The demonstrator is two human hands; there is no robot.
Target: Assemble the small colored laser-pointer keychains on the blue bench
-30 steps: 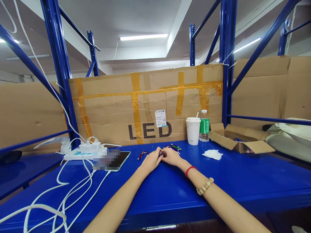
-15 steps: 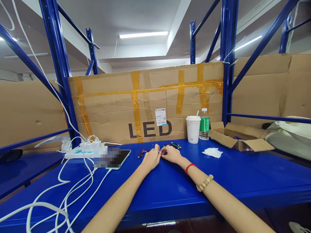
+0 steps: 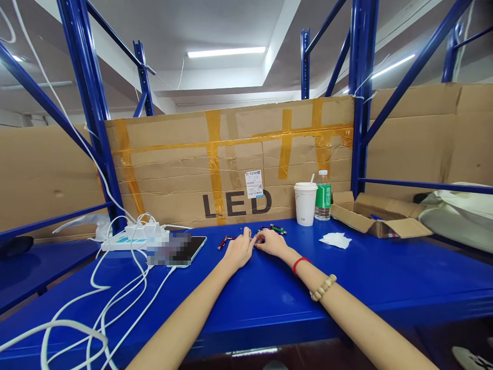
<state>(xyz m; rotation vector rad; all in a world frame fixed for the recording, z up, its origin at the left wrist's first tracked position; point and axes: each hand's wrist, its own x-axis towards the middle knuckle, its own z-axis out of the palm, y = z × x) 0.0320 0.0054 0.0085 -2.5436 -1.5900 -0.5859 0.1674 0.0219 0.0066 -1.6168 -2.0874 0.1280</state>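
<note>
Small coloured pieces (image 3: 274, 228) lie on the blue surface (image 3: 385, 277), just beyond the left hand (image 3: 239, 252) and right hand (image 3: 272, 243). The fingertips of the two hands meet, and it cannot be told whether they grip anything. Phone (image 3: 190, 248) and power strip (image 3: 119, 242) lie left; paper cup (image 3: 305, 203), bottle (image 3: 322, 195) and carton (image 3: 379, 221) stand right, well apart from both hands

Tiny item (image 3: 254, 240) between left hand (image 3: 239, 252) and right hand (image 3: 272, 243) too small to identify; grip unclear. Tablet (image 3: 194, 245) half blurred out. White cables (image 3: 115, 298) cut off at left, bottom edges.

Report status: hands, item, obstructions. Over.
Left hand, right hand: fingertips meeting over blue metal shelf. Anything pinched between them: cannot tell. Coloured pen-like sticks just beyond.
</note>
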